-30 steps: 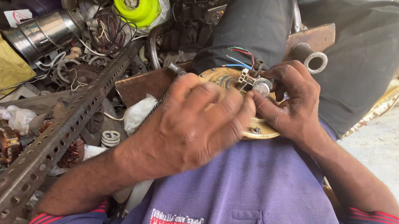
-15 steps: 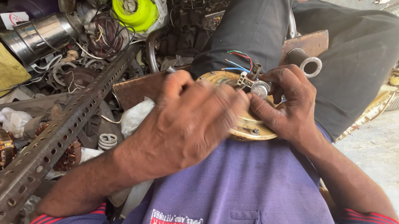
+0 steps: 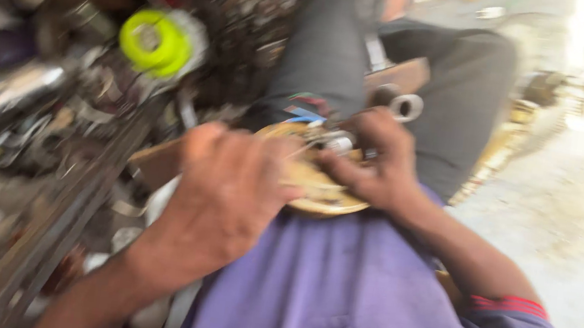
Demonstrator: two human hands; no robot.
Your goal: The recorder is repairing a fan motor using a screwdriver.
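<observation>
A round, yellowish metal disc with coloured wires at its top edge rests on the person's lap, against the purple shirt. The left hand has its grip closed over the disc's left rim; the right hand pinches a small part at its top. Blurred metal scrap lies left, a lime-green spool beyond
</observation>
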